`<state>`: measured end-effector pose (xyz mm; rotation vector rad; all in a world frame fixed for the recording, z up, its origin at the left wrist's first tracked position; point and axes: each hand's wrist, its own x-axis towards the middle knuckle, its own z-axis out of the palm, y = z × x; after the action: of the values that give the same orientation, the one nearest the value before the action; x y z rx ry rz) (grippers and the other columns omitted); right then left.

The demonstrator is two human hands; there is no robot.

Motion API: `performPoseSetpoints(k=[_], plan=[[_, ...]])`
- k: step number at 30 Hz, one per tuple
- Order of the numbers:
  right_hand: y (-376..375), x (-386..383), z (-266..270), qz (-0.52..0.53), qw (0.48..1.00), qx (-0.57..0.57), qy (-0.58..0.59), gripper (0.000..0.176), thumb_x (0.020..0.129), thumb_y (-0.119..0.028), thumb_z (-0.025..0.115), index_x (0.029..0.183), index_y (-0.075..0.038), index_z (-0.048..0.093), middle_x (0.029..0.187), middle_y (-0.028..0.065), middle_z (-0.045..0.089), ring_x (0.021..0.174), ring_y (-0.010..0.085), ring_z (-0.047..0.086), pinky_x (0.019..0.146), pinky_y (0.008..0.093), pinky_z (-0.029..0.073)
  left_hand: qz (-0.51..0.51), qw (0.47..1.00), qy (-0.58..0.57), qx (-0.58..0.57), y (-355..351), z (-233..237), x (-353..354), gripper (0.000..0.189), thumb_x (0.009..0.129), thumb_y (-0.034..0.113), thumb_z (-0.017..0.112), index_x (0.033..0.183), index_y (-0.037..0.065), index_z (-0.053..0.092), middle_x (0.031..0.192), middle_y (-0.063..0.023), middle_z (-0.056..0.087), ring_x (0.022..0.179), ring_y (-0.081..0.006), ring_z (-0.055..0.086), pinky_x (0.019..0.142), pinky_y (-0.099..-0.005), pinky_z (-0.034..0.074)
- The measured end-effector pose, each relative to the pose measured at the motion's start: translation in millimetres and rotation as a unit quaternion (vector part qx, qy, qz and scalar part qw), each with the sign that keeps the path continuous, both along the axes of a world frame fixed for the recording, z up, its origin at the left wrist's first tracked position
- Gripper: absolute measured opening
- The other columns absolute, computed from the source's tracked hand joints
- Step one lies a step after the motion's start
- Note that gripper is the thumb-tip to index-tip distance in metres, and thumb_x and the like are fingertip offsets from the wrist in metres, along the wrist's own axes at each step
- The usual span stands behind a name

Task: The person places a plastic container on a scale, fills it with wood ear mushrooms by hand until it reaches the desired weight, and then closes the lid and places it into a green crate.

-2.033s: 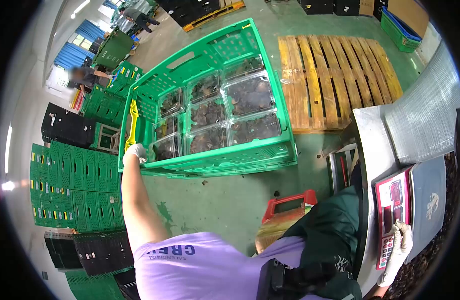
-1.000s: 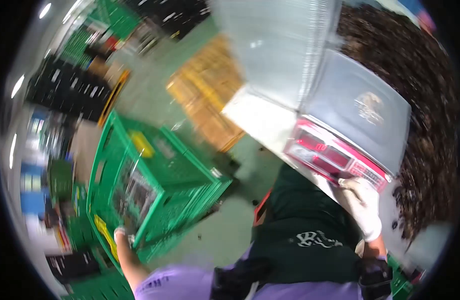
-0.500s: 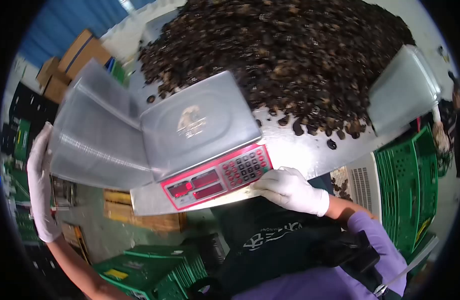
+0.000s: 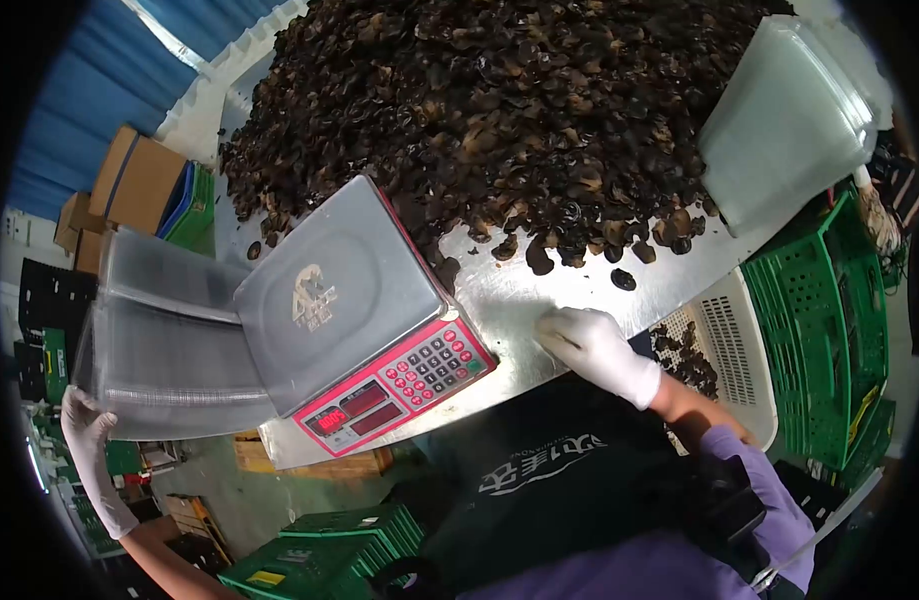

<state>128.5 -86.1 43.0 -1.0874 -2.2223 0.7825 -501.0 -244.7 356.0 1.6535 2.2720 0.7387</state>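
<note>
My left hand (image 4: pixel 87 420), in a white glove, is closed on the outer lower corner of a stack of clear plastic containers (image 4: pixel 174 350). This stack reaches to the left edge of the scale (image 4: pixel 354 290). The scale has a bare grey plate and a red front with a keypad and lit red digits. My right hand (image 4: pixel 599 352), also gloved, is low over the metal table (image 4: pixel 504 345), to the right of the scale. Its fingers are curled together, and I see nothing in them. Beyond the scale lies a large heap of dark wood ear mushrooms (image 4: pixel 499 130).
Another stack of clear containers (image 4: pixel 784 130) stands at the table's right. Below it are a white perforated basket (image 4: pixel 729 350) with dark pieces inside and green crates (image 4: pixel 819 330). More green crates (image 4: pixel 319 550) stand on the floor near me. Cardboard boxes (image 4: pixel 134 185) are at back left.
My right hand has come away from the scale's front corner. My left hand has moved from the stack's side to its lower corner. The view has shifted, and the scale now appears farther left.
</note>
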Motion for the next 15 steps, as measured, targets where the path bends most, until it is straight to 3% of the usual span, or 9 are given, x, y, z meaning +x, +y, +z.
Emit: performPoseSetpoints(k=[1, 3, 5, 6, 8, 12, 13, 14, 15], plan=[[16.8, -6.5, -7.8, 0.021, 0.998, 0.064, -0.011, 0.012, 0.085, -0.01, 0.066, 0.094, -0.004, 0.069, 0.092, 0.0116, 0.069, 0.08, 0.0295, 0.067, 0.071, 0.035, 0.054, -0.004, 1.0, -0.02, 0.013, -8.9, 6.3, -35.3, 0.026, 0.082, 0.001, 0.07, 0.102, 0.006, 0.054, 0.088, 0.0053, 0.049, 0.081, -0.0064, 0.048, 0.079, -0.0202, 0.039], [50.9, -32.0, 11.0, 0.031, 0.997, -0.049, -0.055, 0.024, 0.08, -0.012, 0.068, 0.103, -0.005, 0.068, 0.105, 0.0122, 0.067, 0.097, 0.0297, 0.065, 0.081, 0.0372, 0.052, 0.045, 0.997, -0.033, 0.051, -18.2, 18.4, -44.4, 0.024, 0.086, 0.005, 0.071, 0.105, 0.004, 0.057, 0.092, 0.0044, 0.053, 0.083, -0.0069, 0.05, 0.08, -0.0203, 0.04], [79.6, -66.5, 4.7, 0.02, 0.992, 0.111, -0.047, 0.051, 0.075, -0.016, 0.07, 0.124, -0.006, 0.059, 0.126, 0.0141, 0.059, 0.12, 0.0308, 0.054, 0.097, 0.0408, 0.044, 0.143, 0.974, 0.104, 0.141, -22.7, 38.9, -5.8, 0.027, 0.089, 0.006, 0.069, 0.115, 0.001, 0.06, 0.1, 0.0012, 0.059, 0.09, -0.01, 0.054, 0.083, -0.0218, 0.042], [95.7, -83.7, -6.8, 0.055, 0.989, 0.13, -0.042, 0.074, 0.073, -0.019, 0.071, 0.141, -0.005, 0.043, 0.144, 0.0168, 0.043, 0.137, 0.0327, 0.037, 0.108, 0.0463, 0.033, 0.159, 0.962, 0.148, 0.163, -24.8, 48.1, 9.1, 0.029, 0.091, 0.006, 0.068, 0.118, 0.0, 0.061, 0.102, 0.0001, 0.061, 0.092, -0.0111, 0.055, 0.085, -0.0225, 0.043], [119.7, -124.2, -3.2, 0.1, 0.971, 0.121, -0.181, 0.091, 0.069, -0.029, 0.077, 0.145, -0.001, 0.036, 0.153, 0.0202, 0.033, 0.146, 0.0341, 0.024, 0.115, 0.0519, 0.025, 0.128, 0.948, 0.147, 0.251, -19.9, 32.2, 67.2, 0.024, 0.092, 0.007, 0.067, 0.114, 0.0, 0.061, 0.098, -0.0001, 0.061, 0.09, -0.0123, 0.055, 0.084, -0.0251, 0.044], [163.7, -178.2, -27.2, 0.096, 0.904, 0.268, -0.319, 0.085, 0.072, -0.038, 0.072, 0.141, 0.001, 0.043, 0.155, 0.019, 0.032, 0.148, 0.0336, 0.022, 0.118, 0.0561, 0.018, -0.013, 0.953, 0.256, 0.162, 23.0, -41.0, 251.8, 0.025, 0.08, -0.003, 0.066, 0.104, 0.0, 0.061, 0.088, -0.0038, 0.058, 0.088, -0.0162, 0.057, 0.081, -0.0294, 0.048], [176.3, -178.1, -15.9, 0.118, 0.911, 0.233, -0.321, 0.075, 0.074, -0.043, 0.071, 0.135, -0.003, 0.053, 0.154, 0.0182, 0.034, 0.147, 0.0338, 0.023, 0.118, 0.0563, 0.017, 0.058, 0.965, 0.095, 0.237, 40.1, -74.9, 286.0, 0.026, 0.073, -0.004, 0.066, 0.098, 0.003, 0.062, 0.087, -0.0053, 0.059, 0.089, -0.0192, 0.06, 0.079, -0.0315, 0.049], [187.1, -176.5, -13.5, 0.129, 0.914, 0.206, -0.325, 0.065, 0.077, -0.047, 0.07, 0.128, -0.009, 0.061, 0.15, 0.0165, 0.039, 0.146, 0.0346, 0.026, 0.118, 0.057, 0.017, -0.004, 0.933, 0.314, 0.175, 47.0, -96.0, 296.8, 0.029, 0.07, -0.002, 0.066, 0.097, 0.007, 0.063, 0.087, -0.0068, 0.06, 0.089, -0.0236, 0.062, 0.079, -0.0333, 0.051], [195.9, -179.3, -12.4, 0.119, 0.913, 0.191, -0.341, 0.06, 0.077, -0.049, 0.069, 0.124, -0.011, 0.064, 0.147, 0.016, 0.043, 0.145, 0.0352, 0.027, 0.118, 0.0571, 0.016, -0.099, 0.895, 0.397, 0.177, 65.8, -106.9, 311.7, 0.032, 0.068, 0.0, 0.068, 0.098, 0.01, 0.064, 0.09, -0.0079, 0.062, 0.088, -0.0261, 0.062, 0.078, -0.0356, 0.052]])
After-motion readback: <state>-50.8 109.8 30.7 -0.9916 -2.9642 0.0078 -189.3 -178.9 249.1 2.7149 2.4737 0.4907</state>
